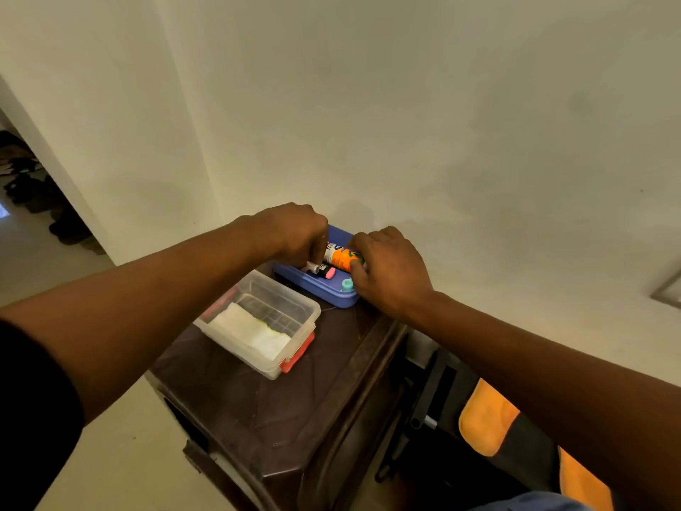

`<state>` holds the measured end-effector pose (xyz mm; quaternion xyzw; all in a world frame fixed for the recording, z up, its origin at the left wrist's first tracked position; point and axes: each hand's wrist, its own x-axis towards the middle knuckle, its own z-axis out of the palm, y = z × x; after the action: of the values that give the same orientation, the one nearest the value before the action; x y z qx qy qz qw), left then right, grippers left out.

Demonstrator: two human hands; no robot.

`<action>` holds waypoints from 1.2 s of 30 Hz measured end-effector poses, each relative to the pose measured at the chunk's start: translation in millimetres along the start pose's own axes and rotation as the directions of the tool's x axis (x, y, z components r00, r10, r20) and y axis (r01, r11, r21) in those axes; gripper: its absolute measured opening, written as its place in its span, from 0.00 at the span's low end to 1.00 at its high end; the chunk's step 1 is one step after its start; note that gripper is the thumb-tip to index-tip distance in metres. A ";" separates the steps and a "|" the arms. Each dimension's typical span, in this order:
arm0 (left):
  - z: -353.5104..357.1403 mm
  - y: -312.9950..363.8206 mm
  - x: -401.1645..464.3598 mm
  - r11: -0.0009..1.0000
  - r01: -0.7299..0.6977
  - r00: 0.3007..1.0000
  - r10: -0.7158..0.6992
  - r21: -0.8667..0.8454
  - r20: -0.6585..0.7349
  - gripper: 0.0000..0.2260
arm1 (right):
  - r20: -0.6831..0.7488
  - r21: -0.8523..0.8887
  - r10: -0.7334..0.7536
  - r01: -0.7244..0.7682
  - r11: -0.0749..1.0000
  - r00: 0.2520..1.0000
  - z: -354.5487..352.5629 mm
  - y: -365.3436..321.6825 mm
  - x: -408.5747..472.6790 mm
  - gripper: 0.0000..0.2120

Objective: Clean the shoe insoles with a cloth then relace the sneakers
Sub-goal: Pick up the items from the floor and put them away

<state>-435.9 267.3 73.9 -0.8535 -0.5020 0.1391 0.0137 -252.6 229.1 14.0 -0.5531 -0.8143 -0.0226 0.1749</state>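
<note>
A blue tray (324, 291) stands at the far end of a dark brown cabinet top, against the wall. In it lie an orange and white bottle (341, 257), a small tube with a pink cap (326, 271) and a teal cap (347, 284). My left hand (294, 232) reaches into the tray with curled fingers by the bottle's white end. My right hand (388, 269) grips the bottle's orange end. A white cloth (250, 328) lies folded in a clear plastic box (294, 307) nearer to me. No sneakers or insoles are in view.
The dark brown cabinet (265, 407) fills the middle foreground. A red lid (298, 354) sits under the clear box. To the right, a black rack (427, 400) holds orange cloths (486, 418). A doorway on the far left shows shoes on the floor (70, 226).
</note>
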 end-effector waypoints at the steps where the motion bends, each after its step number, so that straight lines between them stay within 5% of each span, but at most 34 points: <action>1: -0.8 2.4 3.9 1.000 -0.003 0.999 0.002 0.025 0.046 0.13 | -0.005 0.014 0.008 -0.008 1.000 1.000 1.2 0.1 0.2 0.17; 6: -4.5 13.8 22.4 0.994 -0.007 0.977 -0.017 0.112 0.213 0.13 | -0.028 0.041 0.038 -0.037 0.998 0.999 4.3 -2.0 1.0 0.14; 20: -1.9 -1.1 29.5 0.993 0.117 0.942 -0.109 -0.008 0.319 0.13 | 0.045 0.014 0.053 -0.054 0.998 0.998 -4.1 -9.2 -0.4 0.15; 26: 5.9 9.9 33.5 0.975 0.221 0.949 -0.216 0.003 0.229 0.26 | 0.038 0.012 0.068 -0.068 0.998 0.997 -3.5 -10.8 -0.4 0.15; 36: 1.5 9.0 24.1 0.947 0.298 0.943 -0.311 0.123 0.115 0.25 | 0.040 0.019 0.074 -0.075 0.997 0.996 -3.6 -10.2 -1.0 0.16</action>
<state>-417.6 283.4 65.6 -0.7525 -0.6198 0.2179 0.0460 -260.6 223.4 18.7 -0.5815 -0.7965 0.0030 0.1653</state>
